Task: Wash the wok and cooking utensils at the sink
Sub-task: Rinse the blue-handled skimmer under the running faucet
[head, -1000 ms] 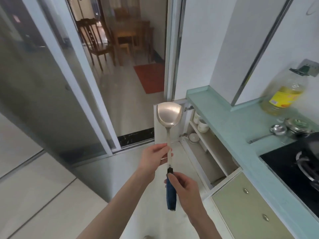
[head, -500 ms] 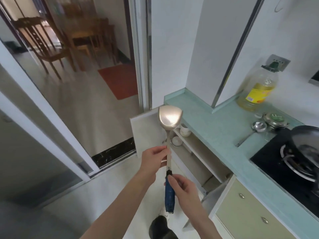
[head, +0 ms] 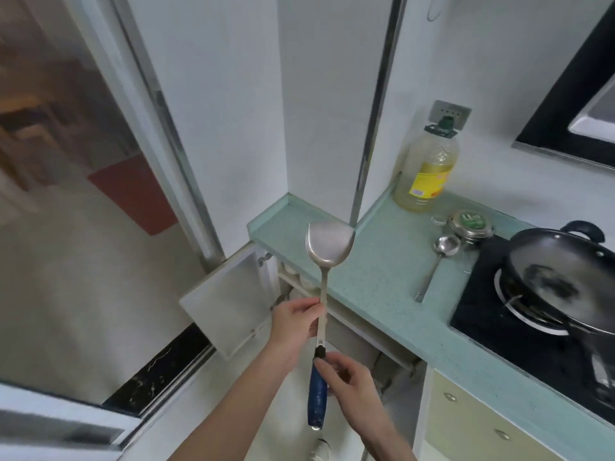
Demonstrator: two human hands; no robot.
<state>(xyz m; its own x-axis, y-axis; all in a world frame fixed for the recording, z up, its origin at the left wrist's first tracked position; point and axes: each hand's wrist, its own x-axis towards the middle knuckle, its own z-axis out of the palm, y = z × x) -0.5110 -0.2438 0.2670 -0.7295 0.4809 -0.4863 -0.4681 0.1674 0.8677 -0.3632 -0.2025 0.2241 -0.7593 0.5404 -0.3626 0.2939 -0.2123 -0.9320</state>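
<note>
I hold a steel wok spatula [head: 327,242] upright in front of me, blade at the top. My left hand [head: 294,322] pinches its metal shaft. My right hand [head: 349,380] grips the blue handle lower down. A black wok [head: 562,284] sits on the gas burner at the right. On the pale green counter [head: 372,281] between spatula and wok lies a steel ladle [head: 436,264]. No sink is in view.
An oil bottle [head: 429,168] stands by the wall, with a small round tin [head: 469,222] beside it. Below the counter a cabinet door [head: 229,301] hangs open toward me. A glass sliding door is on the left. A range hood is at the upper right.
My view has swung right from the doorway toward the counter and stove; the wok has come fully into view. Both hands keep the same hold on the spatula.
</note>
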